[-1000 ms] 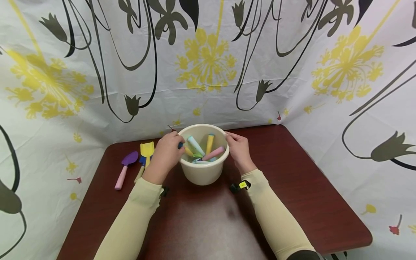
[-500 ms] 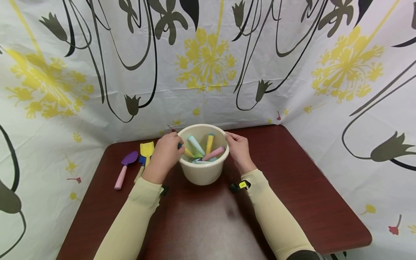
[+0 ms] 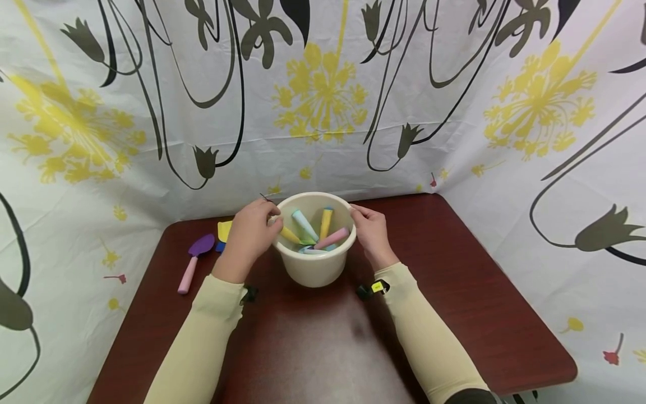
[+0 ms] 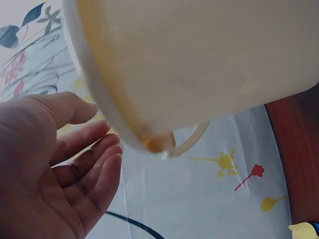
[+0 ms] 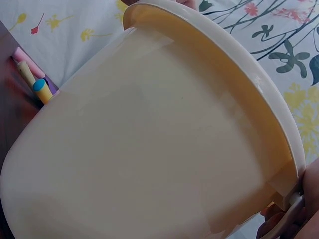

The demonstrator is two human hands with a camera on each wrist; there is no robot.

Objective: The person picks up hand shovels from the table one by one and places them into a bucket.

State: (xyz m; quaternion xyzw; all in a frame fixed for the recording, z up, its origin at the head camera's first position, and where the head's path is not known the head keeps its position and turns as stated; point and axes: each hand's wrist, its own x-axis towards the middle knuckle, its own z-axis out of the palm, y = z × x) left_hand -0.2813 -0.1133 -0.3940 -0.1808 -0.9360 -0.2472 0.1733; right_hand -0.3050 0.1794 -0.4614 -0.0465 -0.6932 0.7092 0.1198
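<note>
Since half a second ago, the left hand (image 3: 252, 229) is drawn outward from the bucket (image 3: 315, 274) at nine o'clock, relaxed and empty; at three, the bucket is gripped by the right hand (image 3: 372, 230), unmoved toward twelve o'clock on the worktop (image 3: 323, 342)

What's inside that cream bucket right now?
The bucket holds a light-blue handle, a yellow handle at the back, another yellow handle at the left and a pink handle. Other pieces overlap below, too jumbled to identify; whatever lies beneath them is covered.
</note>
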